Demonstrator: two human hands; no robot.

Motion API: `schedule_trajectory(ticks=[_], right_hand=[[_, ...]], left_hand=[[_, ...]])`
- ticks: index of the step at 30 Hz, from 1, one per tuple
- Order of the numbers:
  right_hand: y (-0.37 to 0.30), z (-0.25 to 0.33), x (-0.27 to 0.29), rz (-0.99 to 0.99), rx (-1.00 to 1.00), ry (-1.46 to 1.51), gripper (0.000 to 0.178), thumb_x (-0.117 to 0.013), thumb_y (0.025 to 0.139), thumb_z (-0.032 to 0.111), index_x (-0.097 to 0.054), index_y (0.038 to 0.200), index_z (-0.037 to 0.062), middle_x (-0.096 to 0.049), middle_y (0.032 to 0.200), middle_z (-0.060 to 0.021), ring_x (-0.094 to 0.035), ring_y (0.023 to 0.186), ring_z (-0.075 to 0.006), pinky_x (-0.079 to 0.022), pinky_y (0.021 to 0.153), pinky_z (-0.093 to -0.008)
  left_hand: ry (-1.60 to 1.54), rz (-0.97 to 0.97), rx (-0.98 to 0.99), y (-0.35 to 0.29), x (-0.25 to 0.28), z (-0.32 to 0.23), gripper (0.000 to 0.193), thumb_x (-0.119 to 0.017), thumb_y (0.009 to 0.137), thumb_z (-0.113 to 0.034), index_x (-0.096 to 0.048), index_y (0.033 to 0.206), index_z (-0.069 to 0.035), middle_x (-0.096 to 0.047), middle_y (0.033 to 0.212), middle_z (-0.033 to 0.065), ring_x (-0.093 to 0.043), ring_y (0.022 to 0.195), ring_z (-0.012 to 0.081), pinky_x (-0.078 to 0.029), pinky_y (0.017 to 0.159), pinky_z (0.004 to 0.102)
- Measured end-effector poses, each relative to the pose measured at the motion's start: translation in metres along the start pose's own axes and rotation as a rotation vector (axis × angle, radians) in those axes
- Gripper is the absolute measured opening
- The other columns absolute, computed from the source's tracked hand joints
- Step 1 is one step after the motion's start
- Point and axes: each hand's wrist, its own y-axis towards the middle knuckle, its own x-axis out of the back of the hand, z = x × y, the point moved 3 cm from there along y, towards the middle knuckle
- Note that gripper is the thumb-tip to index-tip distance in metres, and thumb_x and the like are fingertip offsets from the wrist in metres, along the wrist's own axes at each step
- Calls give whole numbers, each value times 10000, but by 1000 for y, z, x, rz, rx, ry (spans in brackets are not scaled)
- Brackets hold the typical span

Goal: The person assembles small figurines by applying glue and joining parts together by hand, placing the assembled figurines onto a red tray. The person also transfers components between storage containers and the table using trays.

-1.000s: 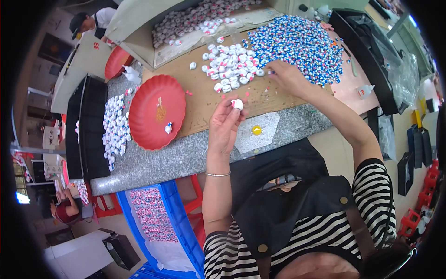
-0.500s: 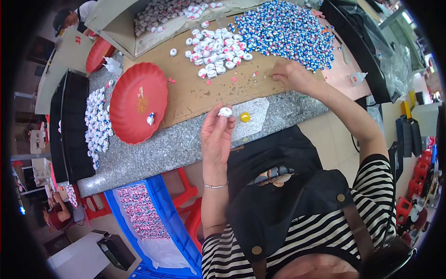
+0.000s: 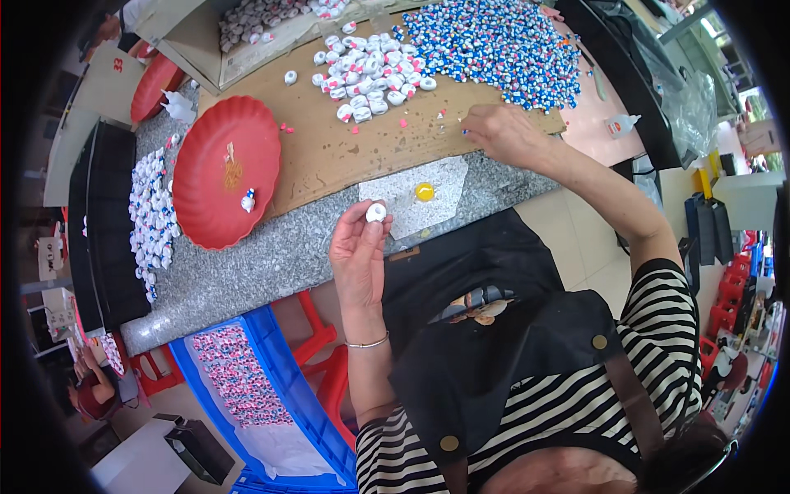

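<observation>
Left hand (image 3: 357, 259): pinching a white bead (image 3: 376, 212), 11 o'clock
Right hand (image 3: 510, 137): pinching a small blue piece (image 3: 465, 132), 1 o'clock
Desk (image 3: 247, 284): speckled grey stone under brown board (image 3: 309, 160); red plate (image 3: 206, 160), 10 o'clock
Room: blue crate (image 3: 292, 387), 7 o'clock; red stools (image 3: 727, 311), 3 o'clock

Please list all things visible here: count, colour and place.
Table: one, grey, centre
Cardboard: one, brown, on table
Scalloped tray: one, red, table's left
Round piece: one, white, held, centre
Heaped pieces: many, white and pink, cardboard's middle
Tiny pieces: many, blue and white, cardboard's right
Figure: one, white-blue, in tray
Other figures: many, alike, left of tray
Sheet: one, white, table's near edge
Disc: one, yellow, on sheet
Squeeze bottles: two, whitish, table's sides
Bins: several, black, both sides
Crate: one, blue, below left
Stools: several, red, both sides
Co-workers: some, background
Left hand: one, holding round piece
Right hand: one, cardboard's right end
</observation>
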Motion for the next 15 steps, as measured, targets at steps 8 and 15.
schedule_trajectory(ticks=[8,15], right_hand=[[-4,71,-3,47,251,256,186,-640,734,59,-622,919,47,-587,844,-81,-600,799,-284,-487,675,-375],[4,81,-16,99,321,180,208,-616,705,23,-596,912,23,-570,812,-103,-598,778,-284,-488,665,-384]], left_hand=[[178,-21,-88,-5,0,-4,326,-610,840,30,-557,1161,17,-616,1079,117,-612,943,173,-499,854,272],[308,-33,-163,-4,1,-7,360,-617,801,111,-550,1147,37,-629,1041,95,-611,950,134,-502,841,240]])
